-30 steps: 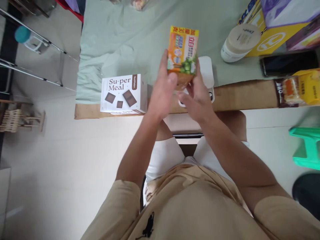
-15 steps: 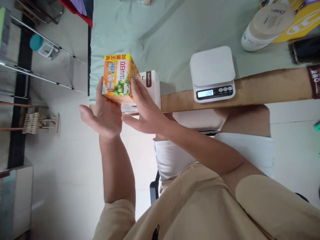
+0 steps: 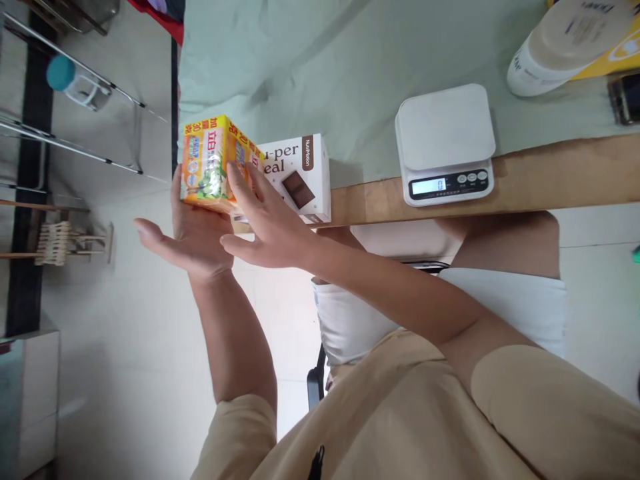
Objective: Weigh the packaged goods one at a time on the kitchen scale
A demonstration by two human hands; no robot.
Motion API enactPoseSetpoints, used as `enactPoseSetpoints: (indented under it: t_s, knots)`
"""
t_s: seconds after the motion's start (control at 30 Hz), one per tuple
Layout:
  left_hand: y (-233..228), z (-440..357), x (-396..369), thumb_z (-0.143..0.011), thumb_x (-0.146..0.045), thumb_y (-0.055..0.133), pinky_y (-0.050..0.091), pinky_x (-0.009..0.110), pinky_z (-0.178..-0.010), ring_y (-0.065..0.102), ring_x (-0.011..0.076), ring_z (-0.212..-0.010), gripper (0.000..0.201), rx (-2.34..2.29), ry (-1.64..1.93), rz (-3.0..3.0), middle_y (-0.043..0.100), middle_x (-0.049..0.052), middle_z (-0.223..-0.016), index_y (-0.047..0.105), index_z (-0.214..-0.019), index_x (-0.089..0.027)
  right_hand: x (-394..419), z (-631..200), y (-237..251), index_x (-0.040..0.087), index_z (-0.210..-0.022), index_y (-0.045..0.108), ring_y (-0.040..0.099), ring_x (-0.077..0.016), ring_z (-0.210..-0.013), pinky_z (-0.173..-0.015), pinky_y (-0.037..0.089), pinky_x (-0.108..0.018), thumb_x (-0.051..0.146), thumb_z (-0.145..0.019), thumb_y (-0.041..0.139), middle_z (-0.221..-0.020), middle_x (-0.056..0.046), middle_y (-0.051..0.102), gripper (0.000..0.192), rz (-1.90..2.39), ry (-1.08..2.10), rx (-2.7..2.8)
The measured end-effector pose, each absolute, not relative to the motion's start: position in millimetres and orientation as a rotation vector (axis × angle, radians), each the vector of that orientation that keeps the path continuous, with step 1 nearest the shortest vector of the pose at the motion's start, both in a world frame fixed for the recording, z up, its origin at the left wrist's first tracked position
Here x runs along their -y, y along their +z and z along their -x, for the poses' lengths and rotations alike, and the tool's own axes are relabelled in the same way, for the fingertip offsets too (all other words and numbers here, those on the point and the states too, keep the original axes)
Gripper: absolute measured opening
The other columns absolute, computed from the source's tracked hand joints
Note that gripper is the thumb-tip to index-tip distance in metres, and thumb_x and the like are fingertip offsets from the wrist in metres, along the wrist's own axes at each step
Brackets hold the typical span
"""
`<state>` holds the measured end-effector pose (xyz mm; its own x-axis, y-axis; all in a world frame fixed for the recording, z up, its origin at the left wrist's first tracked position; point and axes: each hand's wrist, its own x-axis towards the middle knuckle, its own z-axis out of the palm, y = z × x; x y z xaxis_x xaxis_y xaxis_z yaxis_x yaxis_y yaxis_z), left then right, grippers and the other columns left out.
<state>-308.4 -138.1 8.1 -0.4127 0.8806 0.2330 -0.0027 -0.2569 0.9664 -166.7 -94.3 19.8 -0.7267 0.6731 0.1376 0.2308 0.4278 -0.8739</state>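
A yellow-orange pack of soap bars (image 3: 205,160), with Chinese print and green fruit pictured on it, is held up at the table's left edge. My left hand (image 3: 200,240) supports it from below, thumb stretched out to the left. Against its right side press the fingers of my right hand (image 3: 270,220), the thumb standing apart. Partly behind the right hand is a white NutriMotion box (image 3: 316,177) at the table edge. Farther right sits a white kitchen scale (image 3: 445,133) with a bare top plate and a lit display that seems to read 0.
A white bottle with a beige cap (image 3: 545,60) stands at the back right, near a dark phone (image 3: 625,99). Brown board (image 3: 560,167) runs along the front edge of the green tablecloth (image 3: 350,60). A metal rack (image 3: 65,140) stands on the floor at left.
Both hands have moved left with the soap pack and turned it slightly, uncovering more of the white box. The scale's display has dropped from about 127 to 0.
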Motion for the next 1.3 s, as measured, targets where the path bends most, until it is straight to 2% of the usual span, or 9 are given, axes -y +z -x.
enactPoseSetpoints:
  t_s: [0.2, 0.4, 0.6, 0.73, 0.87, 1.0, 1.1, 1.2, 1.3]
  knots:
    - [0, 315, 133, -0.054, -0.114, 0.014, 0.053, 0.050, -0.120, 0.058, 0.0304, -0.141, 0.123, -1.409, 1.714, -1.132, 0.072, 0.002, -0.137, 0.064, -0.128, -0.030, 92, 169, 11, 0.022, -0.164, 0.024, 0.025, -0.0371, -0.166, -0.128, 0.043, -0.056, 0.035, -0.091, 0.063, -0.174, -0.015, 0.030, 0.085, 0.790, 1.226, 2.113]
    - [9, 301, 135, -0.069, -0.107, 0.031, 0.047, 0.049, -0.127, 0.053, 0.0286, -0.147, 0.099, -1.362, 1.718, -1.187, 0.070, -0.002, -0.139, 0.068, -0.119, -0.031, 87, 171, -1, 0.029, -0.159, 0.039, 0.029, -0.0371, -0.164, -0.129, 0.043, -0.056, 0.046, -0.093, 0.060, -0.169, -0.006, 0.043, 0.071, 0.758, 1.171, 2.082]
    - [2, 313, 136, -0.058, -0.103, 0.056, 0.051, 0.048, -0.122, 0.048, 0.0310, -0.152, 0.096, -1.409, 1.676, -1.029, 0.066, -0.004, -0.147, 0.064, -0.122, -0.032, 87, 156, -6, 0.032, -0.161, 0.033, 0.022, -0.0311, -0.168, -0.138, 0.031, -0.053, 0.050, -0.090, 0.065, -0.175, -0.002, 0.033, 0.080, 0.643, 1.341, 1.920]
    - [1, 315, 150, -0.068, -0.097, 0.054, 0.045, 0.047, -0.127, 0.049, 0.0292, -0.154, 0.091, -1.565, 1.773, -1.000, 0.066, -0.003, -0.148, 0.058, -0.133, -0.034, 98, 85, -11, 0.035, -0.164, 0.026, 0.034, -0.0281, -0.164, -0.134, 0.037, -0.055, 0.054, -0.096, 0.058, -0.177, -0.002, 0.030, 0.078, 0.505, 1.477, 1.779]
    - [9, 274, 155, -0.090, -0.073, 0.045, 0.033, 0.041, -0.135, 0.052, 0.0216, -0.151, 0.052, -1.590, 2.233, -1.350, 0.069, -0.012, -0.136, 0.069, -0.125, -0.043, 114, -20, -39, 0.041, -0.161, 0.029, 0.052, -0.0242, -0.153, -0.129, 0.044, -0.057, 0.042, -0.099, 0.060, -0.166, -0.004, 0.048, 0.070, 0.620, 1.428, 1.626]
    - [0, 185, 141, -0.097, -0.055, 0.039, 0.053, 0.042, -0.114, 0.070, 0.0189, -0.113, 0.043, -1.311, 2.563, -1.527, 0.073, -0.007, -0.104, 0.077, -0.110, -0.038, 129, -122, -67, 0.038, -0.151, 0.046, 0.068, -0.0247, -0.135, -0.118, 0.055, -0.056, 0.042, -0.096, 0.062, -0.152, -0.008, 0.062, 0.058, 0.989, 1.225, 1.430]
    - [-23, 108, 136, -0.103, -0.058, 0.031, 0.060, 0.043, -0.090, 0.072, 0.0221, -0.093, 0.052, -1.071, 2.045, -1.522, 0.074, 0.002, -0.094, 0.074, -0.110, -0.030, 134, -187, -72, 0.034, -0.144, 0.052, 0.070, -0.0248, -0.129, -0.112, 0.058, -0.053, 0.046, -0.092, 0.065, -0.147, -0.011, 0.065, 0.055, 1.216, 1.067, 1.362]
    - [-46, 40, 135, -0.103, -0.057, 0.038, 0.058, 0.042, -0.095, 0.073, 0.0237, -0.102, 0.047, -0.950, 1.526, -1.379, 0.076, 0.008, -0.105, 0.071, -0.111, -0.024, 129, -241, -66, 0.032, -0.140, 0.051, 0.069, -0.0267, -0.130, -0.108, 0.059, -0.052, 0.050, -0.084, 0.069, -0.147, -0.013, 0.063, 0.061, 1.416, 0.885, 1.325]
    - [-56, -14, 128, -0.101, -0.062, 0.041, 0.057, 0.042, -0.098, 0.072, 0.0243, -0.106, 0.051, -0.902, 1.287, -1.375, 0.076, 0.011, -0.109, 0.069, -0.110, -0.021, 116, -284, -61, 0.027, -0.133, 0.052, 0.067, -0.0278, -0.132, -0.112, 0.055, -0.056, 0.045, -0.077, 0.070, -0.145, -0.014, 0.062, 0.061, 1.584, 0.650, 1.204]
